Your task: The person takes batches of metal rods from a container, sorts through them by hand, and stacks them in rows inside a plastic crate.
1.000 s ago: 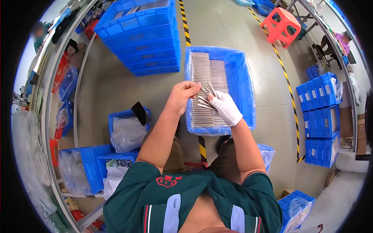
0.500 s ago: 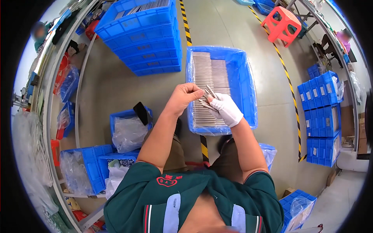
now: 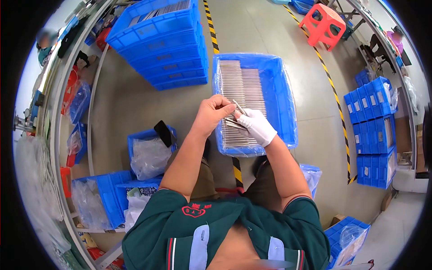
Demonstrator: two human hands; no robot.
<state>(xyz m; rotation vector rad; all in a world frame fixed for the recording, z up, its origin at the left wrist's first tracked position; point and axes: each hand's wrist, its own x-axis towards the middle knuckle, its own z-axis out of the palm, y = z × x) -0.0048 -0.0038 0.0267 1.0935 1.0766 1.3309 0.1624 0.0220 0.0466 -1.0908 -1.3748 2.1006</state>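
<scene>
In front of me stands a blue crate (image 3: 290, 105) lined with clear plastic. Rows of thin metal rods (image 3: 254, 87) fill its left and middle part. Over the crate, my right hand (image 3: 259, 127), in a white glove with bare fingertips, grips several loose metal rods (image 3: 232, 123) that stick out between its fingers. My bare left hand (image 3: 212, 112) is closed, thumb and forefinger pinched at the ends of those rods. What exactly the left fingers pinch is too small to make out.
A tall stack of blue crates (image 3: 168, 67) rises at the far left. Smaller blue crates with plastic bags (image 3: 150, 155) lie near my left side. A red stool (image 3: 323, 26) stands far right, above more stacked crates (image 3: 373, 130). Metal racks (image 3: 60, 112) line the left.
The rods in my right hand have tilted a little, and fewer stick upward. Both hands stay close together over the crate. The view has shifted slightly.
</scene>
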